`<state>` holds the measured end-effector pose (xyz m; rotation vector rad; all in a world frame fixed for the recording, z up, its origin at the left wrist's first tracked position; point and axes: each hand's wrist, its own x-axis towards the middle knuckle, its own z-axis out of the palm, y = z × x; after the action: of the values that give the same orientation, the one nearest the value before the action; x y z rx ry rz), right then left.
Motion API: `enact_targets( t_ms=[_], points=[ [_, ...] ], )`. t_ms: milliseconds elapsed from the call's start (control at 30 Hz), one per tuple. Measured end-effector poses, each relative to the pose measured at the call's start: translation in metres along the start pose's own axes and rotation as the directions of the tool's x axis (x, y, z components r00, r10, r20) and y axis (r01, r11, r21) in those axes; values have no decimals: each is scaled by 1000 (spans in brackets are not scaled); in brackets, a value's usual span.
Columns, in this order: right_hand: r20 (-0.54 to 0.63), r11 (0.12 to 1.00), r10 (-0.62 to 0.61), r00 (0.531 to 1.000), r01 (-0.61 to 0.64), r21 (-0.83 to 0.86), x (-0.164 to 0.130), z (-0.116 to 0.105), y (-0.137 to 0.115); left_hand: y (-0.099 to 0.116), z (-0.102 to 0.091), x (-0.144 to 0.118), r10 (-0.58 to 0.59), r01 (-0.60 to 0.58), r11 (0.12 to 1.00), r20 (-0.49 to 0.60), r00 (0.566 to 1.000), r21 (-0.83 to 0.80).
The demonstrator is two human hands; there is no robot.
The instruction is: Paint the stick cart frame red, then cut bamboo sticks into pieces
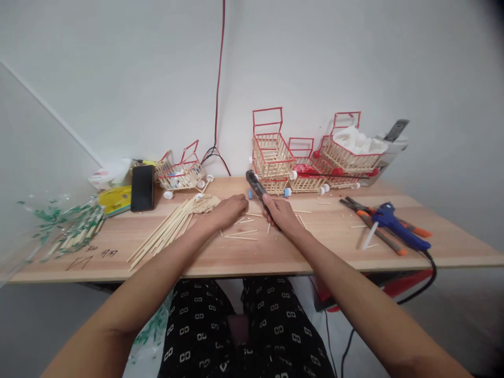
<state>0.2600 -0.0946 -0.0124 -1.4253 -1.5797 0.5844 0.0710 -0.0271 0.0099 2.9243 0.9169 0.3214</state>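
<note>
Right hand (280,211) is wrapped around a dark-handled cutting tool (256,185), probably pliers or snips; I can't make out the head at this size. Tool tip points up and away toward the stick carts (271,157) at the back. Left hand (227,209) lies palm down on the wooden surface (275,252), fingers curled loosely over short cut sticks, not clearly gripping any. More cut stick pieces (241,234) lie scattered between and just in front of both hands. Long bundle of bamboo sticks (165,228) is fanned out just left of the left hand. Black phone (142,187) stands farther left, near a small red-trimmed stick cart (181,170). Blue glue gun (396,224) and orange-handled tools (384,236) sit well apart on the right. I see packaged sticks (74,231) at the far left edge.
</note>
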Motion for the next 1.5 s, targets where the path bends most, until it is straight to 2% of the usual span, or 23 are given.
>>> enact_targets(
  t_ms=[167, 300, 400, 467, 533, 633, 700, 833, 967, 1100, 1200, 1367, 1500],
  points=[
    [10, 1000, 15, 1000, -15, -6, 0, 0, -1, -2, 1, -6, -83, 82, 996, -20, 996, -34],
    [21, 1000, 6, 1000, -6, -25, 1, -1, -2, 5, -3, -14, -222, 204, 950, -52, 974, -236],
    [15, 1000, -7, 1000, 7, -30, 1, -1, -2, 19, -8, -16, -255, 237, 909, -5, 967, -344],
    [5, 1000, -6, 1000, 6, -23, 0, -1, -2, 27, -11, -15, -251, 241, 912, 15, 968, -332],
    [-4, 1000, -1, 1000, 1, -10, 0, -1, -3, 31, -16, -13, -255, 241, 927, -12, 967, -286],
    [-10, 1000, 0, 1000, 0, 10, -1, -2, -4, 23, -22, -12, -300, 277, 940, -96, 949, -200],
    [-1, 1000, -6, 1000, 6, 7, -1, -2, -4, 14, -24, -12, -340, 323, 935, -111, 934, -146],
    [6, 1000, -28, 1000, 28, -12, 0, -2, -4, 4, -17, -16, -340, 328, 935, -82, 937, -138],
    [2, 999, -23, 1000, 23, -29, 1, -2, -4, 17, -6, -22, -315, 297, 947, -168, 934, -120],
    [8, 997, -39, 999, 40, -71, 1, -2, -4, 38, -1, -28, -301, 298, 953, -85, 950, -46],
    [6, 995, -59, 998, 59, -74, 1, -2, -3, 45, 2, -27, -312, 313, 950, -49, 949, 12],
    [-3, 998, -27, 1000, 27, -49, 1, -2, -3, 37, 5, -26, -269, 268, 963, -36, 962, -21],
    [3, 999, -29, 1000, 29, -42, 0, -2, -3, 30, 1, -40, -266, 259, 961, -62, 962, -100]
  ],
)
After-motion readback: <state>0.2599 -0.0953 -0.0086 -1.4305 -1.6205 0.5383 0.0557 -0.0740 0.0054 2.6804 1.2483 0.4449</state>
